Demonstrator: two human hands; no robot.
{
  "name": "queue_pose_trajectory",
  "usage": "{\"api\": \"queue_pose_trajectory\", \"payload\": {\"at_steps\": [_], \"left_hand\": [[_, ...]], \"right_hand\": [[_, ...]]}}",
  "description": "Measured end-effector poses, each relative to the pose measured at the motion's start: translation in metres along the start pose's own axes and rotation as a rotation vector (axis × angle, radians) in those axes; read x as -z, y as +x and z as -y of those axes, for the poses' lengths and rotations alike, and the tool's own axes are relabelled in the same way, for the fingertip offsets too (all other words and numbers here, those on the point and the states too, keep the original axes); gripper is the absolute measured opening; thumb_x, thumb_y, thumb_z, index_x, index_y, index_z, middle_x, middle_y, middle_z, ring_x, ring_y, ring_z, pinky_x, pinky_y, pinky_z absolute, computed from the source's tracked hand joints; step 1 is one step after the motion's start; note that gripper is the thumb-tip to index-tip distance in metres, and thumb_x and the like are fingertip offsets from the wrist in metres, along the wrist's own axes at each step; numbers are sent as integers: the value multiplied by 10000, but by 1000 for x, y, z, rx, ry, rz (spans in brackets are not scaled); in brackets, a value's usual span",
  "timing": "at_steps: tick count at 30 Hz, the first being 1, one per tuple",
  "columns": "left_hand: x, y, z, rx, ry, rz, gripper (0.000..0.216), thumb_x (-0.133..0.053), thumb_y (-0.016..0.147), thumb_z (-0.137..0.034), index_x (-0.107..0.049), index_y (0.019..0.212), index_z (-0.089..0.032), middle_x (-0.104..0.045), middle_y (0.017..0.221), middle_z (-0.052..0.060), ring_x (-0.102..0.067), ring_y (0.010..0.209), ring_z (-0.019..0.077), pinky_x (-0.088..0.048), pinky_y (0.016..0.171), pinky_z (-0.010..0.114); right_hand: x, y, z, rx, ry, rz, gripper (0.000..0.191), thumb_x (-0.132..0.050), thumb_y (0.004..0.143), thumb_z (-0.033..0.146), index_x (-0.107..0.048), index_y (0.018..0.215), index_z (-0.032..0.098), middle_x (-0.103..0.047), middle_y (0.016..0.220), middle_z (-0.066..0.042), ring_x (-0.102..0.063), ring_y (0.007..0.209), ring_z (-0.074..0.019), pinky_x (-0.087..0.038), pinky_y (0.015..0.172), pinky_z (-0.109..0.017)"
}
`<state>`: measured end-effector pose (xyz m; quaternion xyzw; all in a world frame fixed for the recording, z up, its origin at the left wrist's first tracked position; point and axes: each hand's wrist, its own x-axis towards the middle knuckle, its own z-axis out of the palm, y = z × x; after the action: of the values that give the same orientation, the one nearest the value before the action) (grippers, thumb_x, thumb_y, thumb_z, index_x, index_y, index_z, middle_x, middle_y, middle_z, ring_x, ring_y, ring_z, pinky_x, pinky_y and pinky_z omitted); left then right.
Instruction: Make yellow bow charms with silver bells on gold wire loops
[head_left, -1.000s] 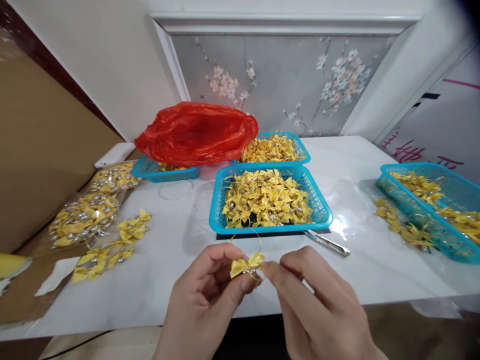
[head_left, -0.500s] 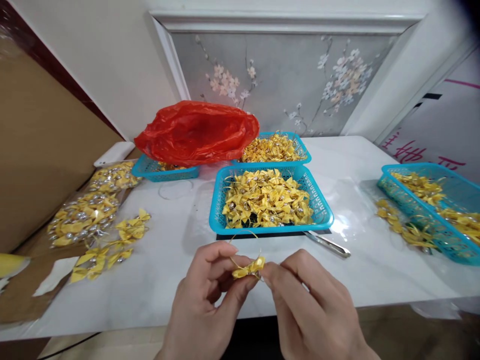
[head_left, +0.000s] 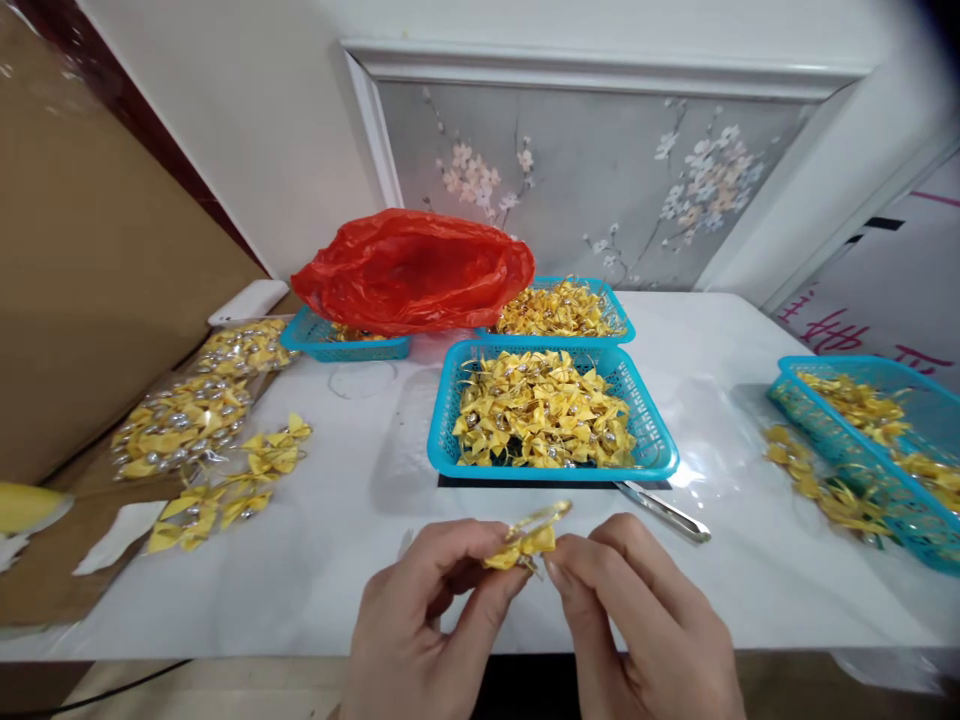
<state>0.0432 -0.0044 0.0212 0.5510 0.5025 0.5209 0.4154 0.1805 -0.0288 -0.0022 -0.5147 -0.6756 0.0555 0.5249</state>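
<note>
Behind the glossy white table [head_left: 330, 480], a grey panel printed with pale blossoms [head_left: 570, 160] is seen, and loose yellow ribbon bows with silvery beads [head_left: 274, 453] are laid at left. Over the table's front, a small yellow ribbon bow with a thin gold-coloured loop [head_left: 517, 549] is pinched by the left hand [head_left: 424, 615]; the right hand [head_left: 652, 610] is brought to its right end, whether gripping cannot be told. Best results should be had if the bow is steadied lightly at left, its loop left uncrushed.

Magenta characters [head_left: 834, 336] on the white panel [head_left: 911, 262] at right are illegible.
</note>
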Motion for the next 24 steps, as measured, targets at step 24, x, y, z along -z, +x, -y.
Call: {"api": "queue_pose_trajectory", "payload": {"at_steps": [24], "left_hand": [[11,13,0,278,-334,319,57,-759,761,-147,-762,749,-204,-759,788,24,-683,752,160,-556,712,205]], "right_hand": [[-6,-5,1,-47,8,-47,169,-533,883,49,-615,825,185,-510,686,-25,-530,549,-123,-347,369,-209]]}}
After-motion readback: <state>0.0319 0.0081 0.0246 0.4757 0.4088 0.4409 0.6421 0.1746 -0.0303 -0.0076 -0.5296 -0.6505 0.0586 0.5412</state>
